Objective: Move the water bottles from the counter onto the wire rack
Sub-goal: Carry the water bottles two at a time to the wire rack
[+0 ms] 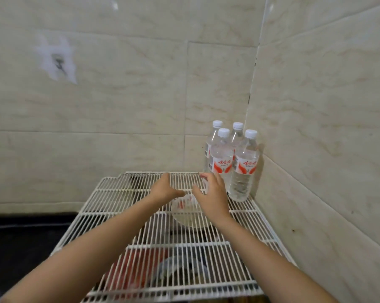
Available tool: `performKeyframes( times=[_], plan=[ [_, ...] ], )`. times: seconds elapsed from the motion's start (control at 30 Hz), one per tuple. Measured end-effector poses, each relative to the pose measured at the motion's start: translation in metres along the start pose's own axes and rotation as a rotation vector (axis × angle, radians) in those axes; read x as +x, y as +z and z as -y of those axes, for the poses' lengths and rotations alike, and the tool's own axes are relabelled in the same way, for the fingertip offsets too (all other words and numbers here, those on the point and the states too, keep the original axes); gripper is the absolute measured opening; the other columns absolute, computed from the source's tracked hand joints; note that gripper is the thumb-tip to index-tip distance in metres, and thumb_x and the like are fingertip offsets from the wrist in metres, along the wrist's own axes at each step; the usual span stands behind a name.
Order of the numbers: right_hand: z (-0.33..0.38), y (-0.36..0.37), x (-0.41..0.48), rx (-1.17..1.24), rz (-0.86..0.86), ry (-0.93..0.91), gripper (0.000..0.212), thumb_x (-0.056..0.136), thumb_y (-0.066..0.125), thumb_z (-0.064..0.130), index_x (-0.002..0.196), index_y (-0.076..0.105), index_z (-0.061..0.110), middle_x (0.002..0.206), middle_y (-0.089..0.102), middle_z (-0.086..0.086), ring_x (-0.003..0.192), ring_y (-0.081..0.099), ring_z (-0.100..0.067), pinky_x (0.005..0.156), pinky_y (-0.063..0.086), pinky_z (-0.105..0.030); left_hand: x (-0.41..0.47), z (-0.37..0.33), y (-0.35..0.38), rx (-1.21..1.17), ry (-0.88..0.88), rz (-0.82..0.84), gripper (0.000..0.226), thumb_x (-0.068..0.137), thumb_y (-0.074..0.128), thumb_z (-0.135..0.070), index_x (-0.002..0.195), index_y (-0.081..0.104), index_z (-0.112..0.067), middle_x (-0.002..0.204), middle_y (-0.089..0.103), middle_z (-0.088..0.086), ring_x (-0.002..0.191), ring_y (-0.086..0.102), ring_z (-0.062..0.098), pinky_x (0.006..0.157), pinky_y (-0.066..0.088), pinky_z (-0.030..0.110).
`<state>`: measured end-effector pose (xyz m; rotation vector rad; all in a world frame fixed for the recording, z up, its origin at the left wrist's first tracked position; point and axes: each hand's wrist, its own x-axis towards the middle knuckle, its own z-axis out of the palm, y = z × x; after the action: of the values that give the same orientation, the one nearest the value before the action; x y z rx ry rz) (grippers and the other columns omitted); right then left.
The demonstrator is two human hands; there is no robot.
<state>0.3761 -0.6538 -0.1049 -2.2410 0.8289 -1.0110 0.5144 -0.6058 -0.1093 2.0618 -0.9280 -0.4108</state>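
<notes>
A white wire rack (pixel 110 212) fills the corner in front of me. Several clear water bottles (pixel 242 169) with white caps and red-and-white labels stand upright together at its back right corner. Another water bottle (pixel 190 215) is held low over the middle of the rack, tilted so that its clear base faces me; it is blurred. My right hand (pixel 214 199) wraps its upper part from the right. My left hand (pixel 164 189) meets it from the left, fingertips on the bottle. Its cap is hidden by my hands.
Beige tiled walls (pixel 119 95) close in behind and on the right, right against the standing bottles. A black counter (pixel 20 241) lies left of the rack. Under the rack wires show a red object (pixel 128 272) and a dark rounded one (pixel 180 270).
</notes>
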Motion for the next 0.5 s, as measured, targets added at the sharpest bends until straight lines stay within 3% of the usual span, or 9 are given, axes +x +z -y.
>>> performKeyframes(
  times=[0.13,0.3,0.4,0.5],
  plan=[
    [0.031,0.034,-0.028,0.015,0.251,-0.164,0.03,0.09,0.052,0.021,0.117,0.054,0.009,0.121,0.052,-0.006,0.118,0.045,-0.018,0.094,0.033,-0.023,-0.061,0.038,-0.047,0.046,-0.055,-0.192,0.069,0.077,0.07,-0.022,0.136,0.037,-0.005,0.14,0.045,0.017,0.128,0.044,0.03,0.106,0.036,0.04],
    [0.08,0.074,-0.092,0.049,0.487,-0.419,0.03,0.09,0.051,0.022,0.115,0.057,0.006,0.119,0.055,-0.01,0.116,0.046,-0.022,0.1,0.034,-0.03,-0.178,0.091,-0.103,0.233,-0.094,-0.535,0.038,0.081,0.063,-0.025,0.116,0.06,-0.009,0.12,0.064,0.01,0.116,0.055,0.027,0.097,0.044,0.043],
    [0.119,0.095,-0.13,0.091,0.595,-0.543,0.038,0.081,0.049,0.029,0.106,0.063,0.003,0.109,0.062,-0.016,0.109,0.051,-0.03,0.098,0.038,-0.036,-0.247,0.112,-0.125,0.373,-0.169,-0.628,0.036,0.084,0.058,-0.025,0.118,0.06,-0.013,0.126,0.061,0.004,0.123,0.047,0.025,0.099,0.039,0.039],
    [0.156,0.115,-0.167,0.122,0.673,-0.647,0.033,0.084,0.055,0.023,0.111,0.062,0.005,0.115,0.06,-0.014,0.113,0.049,-0.03,0.098,0.035,-0.035,-0.309,0.135,-0.149,0.388,-0.307,-0.725,0.036,0.086,0.056,-0.026,0.12,0.057,-0.016,0.13,0.057,0.001,0.127,0.041,0.023,0.102,0.033,0.039]
  ],
)
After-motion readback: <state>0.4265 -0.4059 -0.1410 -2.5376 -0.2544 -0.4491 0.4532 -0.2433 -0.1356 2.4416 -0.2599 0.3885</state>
